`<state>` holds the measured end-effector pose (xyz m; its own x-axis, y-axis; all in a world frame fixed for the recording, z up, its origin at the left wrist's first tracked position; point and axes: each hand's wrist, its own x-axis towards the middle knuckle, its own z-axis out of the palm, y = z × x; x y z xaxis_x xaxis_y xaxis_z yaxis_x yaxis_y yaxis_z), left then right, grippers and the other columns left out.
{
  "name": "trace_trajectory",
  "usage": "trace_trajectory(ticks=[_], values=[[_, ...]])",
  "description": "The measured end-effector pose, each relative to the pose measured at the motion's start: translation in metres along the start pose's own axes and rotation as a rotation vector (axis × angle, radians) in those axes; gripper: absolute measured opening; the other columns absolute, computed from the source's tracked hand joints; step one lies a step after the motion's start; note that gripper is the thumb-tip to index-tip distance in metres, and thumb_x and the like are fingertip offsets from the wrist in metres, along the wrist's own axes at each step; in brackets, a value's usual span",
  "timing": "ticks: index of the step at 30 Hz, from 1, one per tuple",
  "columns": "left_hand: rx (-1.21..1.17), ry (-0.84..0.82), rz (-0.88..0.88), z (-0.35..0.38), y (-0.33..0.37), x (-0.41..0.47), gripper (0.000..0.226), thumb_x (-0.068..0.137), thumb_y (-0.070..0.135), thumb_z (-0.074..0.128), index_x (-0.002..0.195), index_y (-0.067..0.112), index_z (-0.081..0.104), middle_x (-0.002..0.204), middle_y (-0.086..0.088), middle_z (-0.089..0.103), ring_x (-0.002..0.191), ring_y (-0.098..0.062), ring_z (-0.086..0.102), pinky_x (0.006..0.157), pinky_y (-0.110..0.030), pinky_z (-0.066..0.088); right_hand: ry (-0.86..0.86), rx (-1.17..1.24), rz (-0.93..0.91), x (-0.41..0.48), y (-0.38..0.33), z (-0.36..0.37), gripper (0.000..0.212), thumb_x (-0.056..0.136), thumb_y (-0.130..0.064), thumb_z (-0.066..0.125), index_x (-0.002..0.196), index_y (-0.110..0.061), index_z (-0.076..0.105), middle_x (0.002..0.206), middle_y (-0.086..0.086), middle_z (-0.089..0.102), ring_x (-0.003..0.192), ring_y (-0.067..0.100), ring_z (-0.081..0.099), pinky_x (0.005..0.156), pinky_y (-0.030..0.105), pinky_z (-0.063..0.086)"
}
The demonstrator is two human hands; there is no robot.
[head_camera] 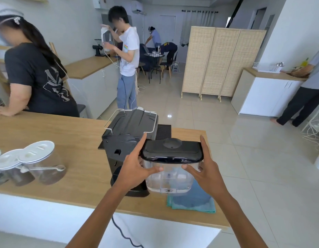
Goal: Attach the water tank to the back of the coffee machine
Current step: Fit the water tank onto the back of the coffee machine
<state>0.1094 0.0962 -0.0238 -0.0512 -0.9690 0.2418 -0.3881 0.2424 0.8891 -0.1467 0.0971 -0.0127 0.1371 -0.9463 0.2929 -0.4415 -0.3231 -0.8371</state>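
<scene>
The water tank (170,163) hangs in the air just off the near right side of the coffee machine (127,140), above a folded blue-green cloth (192,201) at the counter's edge. It is a clear, rigid plastic box under a glossy black lid (173,149); little or no water shows inside, so it probably weighs little. The smooth walls look slippery, and the lid may only be resting on top, so the hold belongs on the body, not the lid. That is how it is held: the left hand (135,169) and the right hand (207,172) are spread wide and clamp the tank between them, thumbs across the near clear wall, forefingers along the lid's ends. A valve at the bottom middle likely has to meet the machine's base squarely, so a straight, level descent seems wise.

The machine's back faces the wearer, its black cord (122,233) trailing down the white cabinet front. The wooden counter (65,176) also carries white-lidded jars (37,163) of coffee to the left. Beyond, several people stand about a tiled room with a woven folding screen (223,63).
</scene>
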Motion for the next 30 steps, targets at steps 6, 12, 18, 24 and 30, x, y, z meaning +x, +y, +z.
trace_trajectory(ticks=[6,12,18,24,30], values=[[-0.088,0.067,-0.025,-0.048,-0.015,-0.009,0.134,0.058,0.045,0.093,0.161,0.037,0.008,0.097,0.055,0.058,0.091,0.014,0.057,0.082,-0.004,0.043,0.010,-0.052,-0.005,0.007,-0.027,0.042,0.111,0.073,-0.056,0.069,0.158,-0.039,-0.001,0.115,-0.024,0.063,0.058,0.010,0.051,0.061,0.020,0.051],[-0.091,0.085,-0.036,-0.090,-0.036,-0.015,0.138,0.054,0.053,0.093,0.162,0.035,0.009,0.109,0.030,0.061,0.088,0.011,0.060,0.080,-0.013,0.052,0.002,-0.043,0.021,0.013,-0.047,0.090,0.110,0.075,-0.057,0.067,0.157,-0.044,-0.005,0.115,0.005,0.070,0.056,0.008,0.045,0.066,0.031,0.053],[-0.131,0.097,-0.023,-0.116,-0.044,-0.004,0.132,0.058,0.039,0.087,0.163,0.026,0.009,0.139,0.025,0.053,0.121,0.015,0.051,0.098,0.001,0.035,-0.021,0.042,0.013,0.029,-0.058,0.126,0.113,0.067,-0.060,0.075,0.141,-0.067,-0.011,0.140,-0.022,0.057,0.099,-0.006,0.059,0.087,0.007,0.044],[-0.035,0.092,-0.002,-0.124,-0.060,0.010,0.127,0.069,0.036,0.089,0.164,0.028,0.005,0.142,0.024,0.052,0.127,0.008,0.050,0.111,-0.020,0.038,0.005,0.001,0.031,0.037,-0.062,0.143,0.127,0.071,-0.032,0.088,0.141,-0.063,-0.013,0.143,-0.017,0.054,0.126,0.011,0.058,0.097,0.008,0.041],[-0.007,0.079,0.024,-0.126,-0.074,0.019,0.121,0.075,0.040,0.084,0.163,0.028,0.002,0.136,0.013,0.055,0.121,-0.004,0.053,0.102,-0.015,0.042,0.032,-0.034,0.040,0.040,-0.061,0.155,0.124,0.076,-0.028,0.084,0.157,-0.038,-0.009,0.146,-0.014,0.052,0.127,0.017,0.057,0.106,0.028,0.044]])
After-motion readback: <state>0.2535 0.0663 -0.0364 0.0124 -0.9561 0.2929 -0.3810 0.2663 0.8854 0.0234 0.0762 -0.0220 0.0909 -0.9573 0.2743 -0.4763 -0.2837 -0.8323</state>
